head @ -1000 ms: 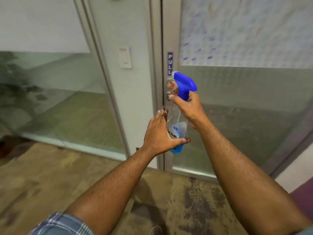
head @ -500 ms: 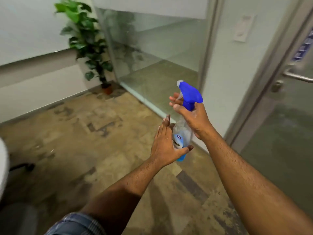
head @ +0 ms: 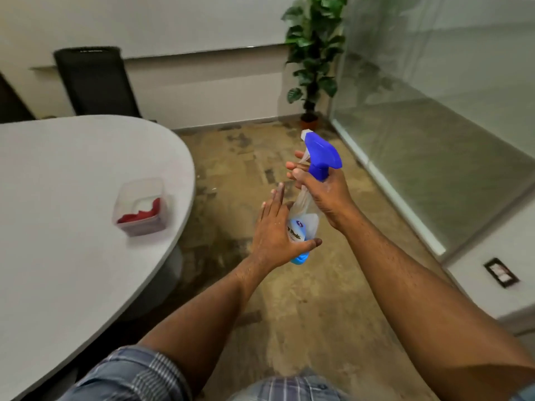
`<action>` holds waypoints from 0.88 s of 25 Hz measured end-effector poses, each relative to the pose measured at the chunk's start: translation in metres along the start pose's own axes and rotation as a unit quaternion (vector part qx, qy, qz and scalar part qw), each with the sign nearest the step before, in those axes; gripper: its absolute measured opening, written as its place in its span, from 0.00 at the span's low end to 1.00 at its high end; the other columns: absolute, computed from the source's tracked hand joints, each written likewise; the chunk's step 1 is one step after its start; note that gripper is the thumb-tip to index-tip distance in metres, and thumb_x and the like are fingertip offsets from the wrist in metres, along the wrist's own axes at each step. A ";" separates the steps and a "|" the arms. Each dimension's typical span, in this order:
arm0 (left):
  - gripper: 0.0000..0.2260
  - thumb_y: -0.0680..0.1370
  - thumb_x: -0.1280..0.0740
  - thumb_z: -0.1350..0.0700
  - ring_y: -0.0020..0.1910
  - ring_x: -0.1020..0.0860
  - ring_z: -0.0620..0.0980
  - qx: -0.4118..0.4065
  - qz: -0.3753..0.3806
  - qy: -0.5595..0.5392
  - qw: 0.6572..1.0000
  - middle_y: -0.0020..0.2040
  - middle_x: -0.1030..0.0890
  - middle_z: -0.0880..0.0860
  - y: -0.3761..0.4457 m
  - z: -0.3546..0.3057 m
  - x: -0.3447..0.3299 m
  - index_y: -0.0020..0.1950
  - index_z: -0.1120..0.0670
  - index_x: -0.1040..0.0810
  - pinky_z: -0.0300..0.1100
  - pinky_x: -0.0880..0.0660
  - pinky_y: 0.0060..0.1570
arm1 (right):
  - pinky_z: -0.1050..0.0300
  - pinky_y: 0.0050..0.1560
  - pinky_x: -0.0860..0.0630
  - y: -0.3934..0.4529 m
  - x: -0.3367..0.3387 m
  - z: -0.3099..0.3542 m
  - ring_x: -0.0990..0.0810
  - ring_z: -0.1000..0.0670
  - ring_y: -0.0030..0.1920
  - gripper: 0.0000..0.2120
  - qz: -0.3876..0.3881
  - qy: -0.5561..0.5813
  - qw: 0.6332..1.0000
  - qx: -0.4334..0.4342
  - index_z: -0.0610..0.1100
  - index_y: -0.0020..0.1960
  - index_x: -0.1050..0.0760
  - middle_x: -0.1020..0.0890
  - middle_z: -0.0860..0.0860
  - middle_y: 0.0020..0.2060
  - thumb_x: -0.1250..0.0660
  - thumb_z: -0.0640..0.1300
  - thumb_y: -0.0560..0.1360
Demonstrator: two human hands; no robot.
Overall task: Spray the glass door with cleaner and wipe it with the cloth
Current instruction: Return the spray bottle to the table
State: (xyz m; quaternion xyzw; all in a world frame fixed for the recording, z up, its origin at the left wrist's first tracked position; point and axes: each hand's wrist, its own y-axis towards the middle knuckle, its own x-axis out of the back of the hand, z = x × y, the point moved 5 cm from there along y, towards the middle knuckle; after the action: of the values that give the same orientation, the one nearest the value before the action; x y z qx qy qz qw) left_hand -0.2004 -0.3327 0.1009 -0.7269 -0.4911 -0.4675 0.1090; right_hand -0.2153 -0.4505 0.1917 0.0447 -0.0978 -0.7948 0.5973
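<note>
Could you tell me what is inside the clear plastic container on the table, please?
The clear container on the grey table holds a crumpled red cloth. Whatever lies beneath the cloth is covered.

There is just one camera, worn on the person's head. It looks forward and down, so both arms reach up from the bottom of the frame to the middle. The left hand [head: 275, 227] and right hand [head: 324, 192] are close to it. The view is very wide. It takes in a grey table [head: 72, 256] on the left, a plant [head: 314, 53] at the top, and a glass wall [head: 448, 140] on the right.
</note>
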 end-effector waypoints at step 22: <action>0.52 0.62 0.32 0.26 0.77 0.40 0.51 0.332 -0.165 0.049 0.927 0.81 0.44 0.48 0.027 0.315 0.166 0.79 0.45 0.47 0.57 0.43 0.76 | 0.65 0.40 0.27 0.196 -0.336 -0.034 0.23 0.55 0.42 0.25 0.286 -0.188 0.939 0.036 0.44 0.62 0.27 0.19 0.46 0.51 0.28 0.56 0.72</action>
State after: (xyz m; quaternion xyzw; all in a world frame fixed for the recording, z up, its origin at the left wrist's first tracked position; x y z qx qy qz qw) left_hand 0.0159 -0.0500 0.0695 -0.5337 -0.7256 -0.3243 0.2890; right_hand 0.0705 -0.1843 0.1841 -0.1143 -0.2452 -0.5803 0.7682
